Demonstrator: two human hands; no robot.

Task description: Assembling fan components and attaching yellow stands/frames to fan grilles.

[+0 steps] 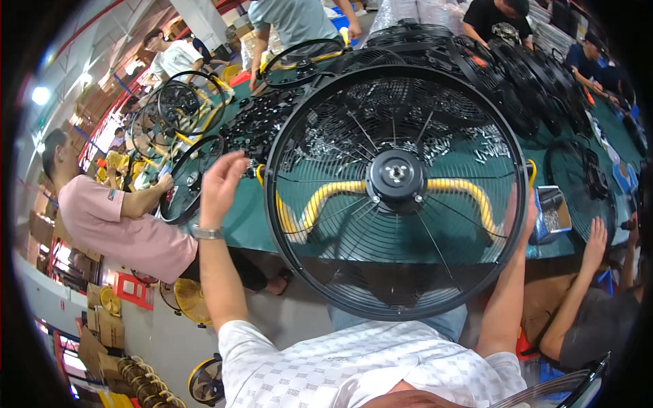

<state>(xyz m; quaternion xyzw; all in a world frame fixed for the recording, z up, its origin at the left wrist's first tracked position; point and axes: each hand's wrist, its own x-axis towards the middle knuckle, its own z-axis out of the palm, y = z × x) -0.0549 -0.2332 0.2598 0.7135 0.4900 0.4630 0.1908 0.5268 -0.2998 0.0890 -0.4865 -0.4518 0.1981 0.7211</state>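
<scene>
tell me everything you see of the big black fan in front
The fan has a black, metal-looking rim, close ring wires with radial rods, and a round black hub with small silver fittings. A yellow tubular frame shows through the wires. The fan faces the camera at the near edge of the green table; exact tilt is unclear. The right hand is at its right side; the left hand is raised beside it, apart.

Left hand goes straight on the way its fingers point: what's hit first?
Probably the pile of small black parts on the green table; the left hand points up and slightly right toward it. Depth unclear; black fan rim close on its right.
</scene>
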